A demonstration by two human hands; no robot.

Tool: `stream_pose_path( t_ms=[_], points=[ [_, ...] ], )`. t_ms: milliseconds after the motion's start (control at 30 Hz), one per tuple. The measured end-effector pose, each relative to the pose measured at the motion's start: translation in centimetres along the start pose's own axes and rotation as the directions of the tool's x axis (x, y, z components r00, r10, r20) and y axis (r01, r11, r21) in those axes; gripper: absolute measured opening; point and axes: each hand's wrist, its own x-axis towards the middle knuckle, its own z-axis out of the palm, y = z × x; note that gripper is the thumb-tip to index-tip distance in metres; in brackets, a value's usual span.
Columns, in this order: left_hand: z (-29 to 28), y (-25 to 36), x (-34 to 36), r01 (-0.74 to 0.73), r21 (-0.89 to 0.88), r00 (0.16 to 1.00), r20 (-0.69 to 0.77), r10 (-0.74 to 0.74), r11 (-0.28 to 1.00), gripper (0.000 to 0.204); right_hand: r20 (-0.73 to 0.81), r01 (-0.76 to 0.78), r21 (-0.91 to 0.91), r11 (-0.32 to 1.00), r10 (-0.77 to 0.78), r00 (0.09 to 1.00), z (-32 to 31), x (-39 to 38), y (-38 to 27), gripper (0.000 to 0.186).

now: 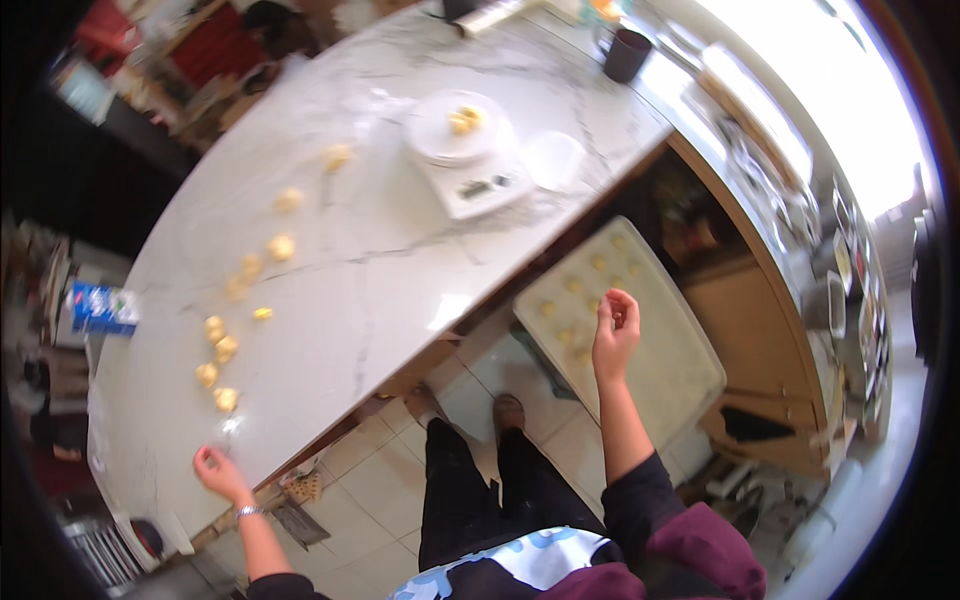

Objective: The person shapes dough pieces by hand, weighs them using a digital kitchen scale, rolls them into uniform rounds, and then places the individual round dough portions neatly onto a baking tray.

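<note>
Tray (668,375) right of and nearer me than the scale (480,190), right hand (616,328) over it.
Tray's long axis runs diagonally: far end toward the scale's side, near end back to me and right. Probably parked there for easy right-hand reach. Small pale rounds (575,286) sit mostly at its scale-side end. Right hand: fingers curled, tips drawn together; can't tell if a piece is in them. Left hand (222,474): loosely curled, inside hidden, well left of scale on my side. Yellow lumps (226,348) string out left of scale toward me, likely spaced for single pickup. Lump cluster (466,121) on scale's platform, presumably for a reading.
</note>
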Motion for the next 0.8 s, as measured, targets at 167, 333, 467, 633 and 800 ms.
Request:
stream_pose_path(
  t_ms=[167, 333, 467, 633, 800],
  points=[
    [0.0, 2.6, -0.4, -0.026, -0.092, 1.0, -0.001, 0.026, 0.995, 0.008, 0.761, 0.684, 0.228, 0.693, -0.565, 0.319, 11.4, -6.1, -16.4, 0.024],
    [-0.7, 4.6, -0.8, 0.031, -0.162, 1.0, 0.008, -0.03, 0.986, 0.008, 0.652, 0.728, -0.301, 0.615, -0.425, 0.628, 25.8, -2.4, -16.6, 0.063],
    [-1.1, 5.5, -1.0, 0.056, -0.197, 0.998, 0.003, -0.056, 0.979, 0.005, 0.543, 0.634, -0.311, 0.708, -0.416, 0.73, 32.6, 3.1, -18.0, 0.054],
    [-0.8, 5.9, -1.1, 0.035, -0.252, 0.999, -0.029, -0.044, 0.967, 0.007, 0.382, 0.432, 0.182, 0.883, -0.468, 0.797, 30.9, 2.8, -18.8, 0.036],
    [-1.0, 4.2, -1.4, 0.035, -0.262, 0.997, -0.058, -0.052, 0.964, 0.009, 0.6, 0.712, 0.193, 0.675, -0.656, 0.459, 20.0, -7.1, -15.5, 0.033]
  ],
)
